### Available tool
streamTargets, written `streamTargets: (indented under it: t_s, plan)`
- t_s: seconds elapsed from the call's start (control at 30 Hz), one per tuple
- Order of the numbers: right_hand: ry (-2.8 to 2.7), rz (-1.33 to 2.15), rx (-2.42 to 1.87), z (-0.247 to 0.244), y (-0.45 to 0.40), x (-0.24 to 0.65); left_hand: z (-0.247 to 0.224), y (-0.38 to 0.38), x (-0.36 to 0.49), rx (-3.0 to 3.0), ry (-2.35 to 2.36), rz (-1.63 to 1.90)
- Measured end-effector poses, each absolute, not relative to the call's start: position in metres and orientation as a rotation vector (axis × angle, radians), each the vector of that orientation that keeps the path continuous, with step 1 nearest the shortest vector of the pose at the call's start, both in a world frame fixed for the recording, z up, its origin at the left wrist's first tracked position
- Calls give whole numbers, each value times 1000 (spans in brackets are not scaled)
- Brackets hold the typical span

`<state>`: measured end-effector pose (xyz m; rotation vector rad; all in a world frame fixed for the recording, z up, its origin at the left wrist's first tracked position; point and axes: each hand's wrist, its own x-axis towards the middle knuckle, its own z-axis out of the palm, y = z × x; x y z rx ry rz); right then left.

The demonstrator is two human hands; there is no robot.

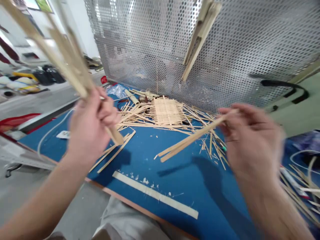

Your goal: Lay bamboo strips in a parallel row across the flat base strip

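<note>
- Two or so thin strips (200,133) are pinched at one end by the right hand (250,133); their free ends are pointed leftward and down above the middle of the blue surface (160,146), and a shadow is cast below them.
- A bundle of slats (75,63) is clasped in the left hand (92,116), whose fingers are closed around it. The bundle is raised and tilted, with a shorter part protruding below the fist.
- The hands are held well apart, so the two lots are kept separate.
- By judgement, the step in hand is the handling or sorting of loose strips; which of these cannot be told. For the next move, a steady grip on the bundle and care with the long free ends would be called for.
- Farther back, a woven mat (167,111) is laid on the surface, with loose strips (137,115) scattered around it.
- Nearer the front edge, a pale flat band (155,194) is laid, with white scraps beside it.
- Of containers, only crumpled clear plastic (116,91) might be counted, at the back left; whether anything is held in it cannot be told.
- Behind everything, a perforated metal panel (150,50) is seen.
</note>
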<state>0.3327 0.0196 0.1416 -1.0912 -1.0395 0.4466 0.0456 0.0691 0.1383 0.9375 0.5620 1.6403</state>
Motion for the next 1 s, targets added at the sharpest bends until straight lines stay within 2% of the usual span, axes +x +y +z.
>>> streamTargets:
  t_s: [0.1, 0.17, 0.27, 0.4, 0.57, 0.73, 0.8, 0.93, 1.0]
  plan:
    - [-995, 992, -1154, 82, 62, 296, 151, 49, -3, 1076, 731, 1749]
    - [-1033, 1182, -1148, 46, 86, 255, 148, 38, -20, 1114, 820, 1772]
    - [-1114, 1244, -1140, 14, 111, 197, 137, 29, -32, 1115, 897, 1782]
    - [-1228, 1198, -1155, 1, 129, 161, 121, 27, -40, 1110, 893, 1756]
    - [-1414, 994, -1218, 10, 138, 169, 114, 29, -38, 1111, 859, 1706]
    - [-1591, 714, -1211, 45, 133, 209, 115, 34, -3, 1051, 747, 1576]
    - [-1559, 718, -1146, 65, 119, 232, 111, 36, 23, 1045, 619, 1417]
    - [-1473, 964, -800, 99, 64, 277, 93, 39, 91, 1188, 435, 1030]
    - [-1500, 1017, -800, 108, 33, 292, 80, 38, 124, 1269, 385, 933]
